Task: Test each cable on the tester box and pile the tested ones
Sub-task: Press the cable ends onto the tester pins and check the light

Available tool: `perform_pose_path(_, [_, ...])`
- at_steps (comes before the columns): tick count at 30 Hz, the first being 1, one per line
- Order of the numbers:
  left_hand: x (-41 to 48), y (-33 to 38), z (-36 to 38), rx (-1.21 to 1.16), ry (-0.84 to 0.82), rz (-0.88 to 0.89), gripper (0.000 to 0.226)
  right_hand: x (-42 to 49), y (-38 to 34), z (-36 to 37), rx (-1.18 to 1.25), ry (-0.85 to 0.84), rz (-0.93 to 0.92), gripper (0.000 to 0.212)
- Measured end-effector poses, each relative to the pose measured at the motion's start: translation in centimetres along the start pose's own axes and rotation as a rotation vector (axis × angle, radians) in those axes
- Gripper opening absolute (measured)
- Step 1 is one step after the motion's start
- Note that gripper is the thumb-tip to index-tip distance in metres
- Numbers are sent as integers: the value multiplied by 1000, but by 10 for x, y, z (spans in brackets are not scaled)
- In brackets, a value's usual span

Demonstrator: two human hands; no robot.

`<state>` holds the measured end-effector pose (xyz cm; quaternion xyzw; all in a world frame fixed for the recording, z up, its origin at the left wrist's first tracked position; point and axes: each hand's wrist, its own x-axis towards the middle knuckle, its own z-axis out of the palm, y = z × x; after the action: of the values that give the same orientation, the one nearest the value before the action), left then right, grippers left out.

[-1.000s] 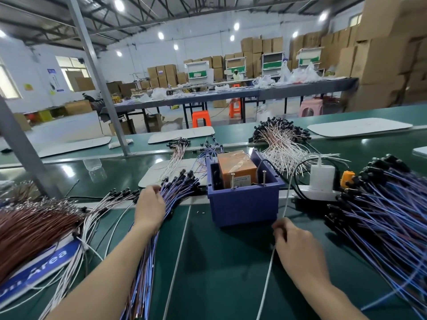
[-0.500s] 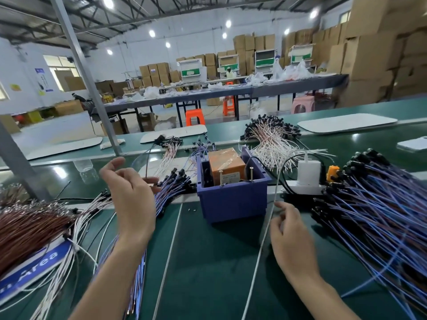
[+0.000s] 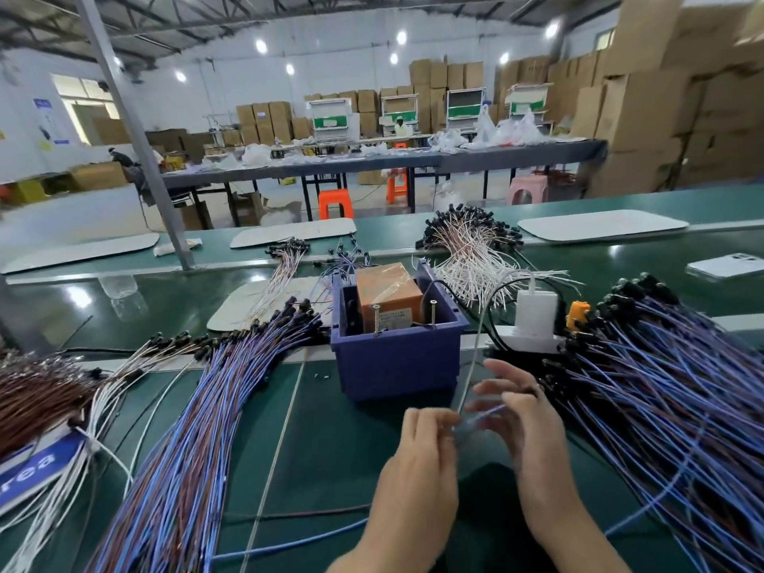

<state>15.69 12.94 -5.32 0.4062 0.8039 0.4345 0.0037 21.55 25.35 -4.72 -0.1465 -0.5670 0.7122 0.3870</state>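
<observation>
One cable (image 3: 481, 416), blue and blurred, hangs at 6 o'clock of the tester box (image 3: 397, 361), pinched in the curled left hand (image 3: 421, 461). Right hand (image 3: 523, 432) touches it, fingers smeared, grip unclear. Left pile (image 3: 215, 407) at 9 o'clock, right pile (image 3: 661, 390) at 3.

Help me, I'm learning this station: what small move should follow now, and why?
Probably raise the blue cable to the two upright pins in the tester box: left hand and right hand meet at it just before the box, short of the pins.
</observation>
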Motion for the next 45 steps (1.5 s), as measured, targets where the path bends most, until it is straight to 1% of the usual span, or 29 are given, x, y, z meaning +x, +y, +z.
perform_pose_path(2, [3, -2, -3, 40, -60, -6, 14, 7, 0, -4, 81, 71, 94, 34])
perform_pose_path(4, [4, 0, -7, 89, -111, -1, 14, 13, 4, -6, 172, 151, 177, 31])
perform_pose_path(6, [3, -1, -12, 210, -172, 14, 21, 18, 3, -8, 286, 180, 240, 26])
perform_pose_path(8, [2, -5, -23, 357, -191, 87, 34, 22, 2, -13, 409, 207, 280, 22])
perform_pose_path(9, [3, -7, -31, 398, -183, 133, 44, 24, 1, -16, 450, 224, 288, 21])
perform_pose_path(11, [6, -11, -48, 417, -181, 175, 59, 26, 0, -20, 455, 257, 266, 21])
perform_pose_path(12, [8, -15, -56, 411, -170, 172, 60, 26, 0, -21, 431, 272, 245, 22])
perform_pose_path(14, [11, -22, -69, 469, -128, 175, 45, 26, 0, -24, 382, 308, 198, 24])
perform_pose_path(15, [13, -26, -73, 544, -99, 181, 37, 26, -1, -25, 361, 334, 177, 25])
perform_pose_path(16, [14, -31, -76, 619, -49, 196, 34, 25, -1, -27, 340, 359, 157, 26])
perform_pose_path(18, [14, -42, -80, 768, 97, 246, 34, 23, -3, -27, 286, 391, 124, 25])
perform_pose_path(19, [15, -49, -81, 803, 178, 259, 30, 21, -3, -26, 257, 388, 112, 27])
perform_pose_path(21, [17, -55, -85, 798, 353, 251, 15, 18, -3, -22, 190, 365, 119, 37])
perform_pose_path(22, [16, -55, -84, 787, 443, 230, 14, 17, -2, -21, 162, 348, 129, 37])
perform_pose_path(23, [15, -52, -82, 772, 525, 215, 22, 17, -2, -20, 140, 332, 139, 33])
perform_pose_path(25, [13, -44, -78, 736, 665, 247, 34, 17, 0, -21, 117, 317, 158, 27])
perform_pose_path(27, [10, -35, -76, 724, 753, 303, 37, 16, -1, -22, 110, 312, 169, 31])
perform_pose_path(29, [9, -30, -75, 730, 792, 344, 34, 14, -1, -22, 104, 284, 175, 33])
perform_pose_path(32, [9, -28, -72, 731, 764, 391, 38, 11, -2, -19, 95, 189, 216, 32])
perform_pose_path(35, [7, -26, -60, 656, 657, 483, 47, 7, -2, -9, 153, -6, 316, 23])
perform_pose_path(36, [5, -24, -54, 621, 611, 530, 47, 4, -4, -4, 167, -90, 374, 30])
perform_pose_path(38, [-1, -19, -37, 553, 540, 633, 34, -2, -5, 4, 138, -255, 459, 41])
perform_pose_path(39, [-3, -17, -28, 529, 509, 675, 32, -5, -6, 8, 101, -326, 466, 44])
perform_pose_path(40, [-4, -14, -19, 507, 471, 705, 38, -7, -6, 9, 69, -386, 459, 47])
perform_pose_path(42, [-5, -10, -6, 461, 399, 715, 52, -8, -6, 8, 61, -404, 440, 60])
perform_pose_path(43, [-5, -9, -4, 451, 379, 713, 50, -7, -7, 6, 72, -382, 436, 64])
perform_pose_path(45, [-4, -10, -3, 434, 365, 709, 37, -4, -8, 3, 90, -339, 437, 60])
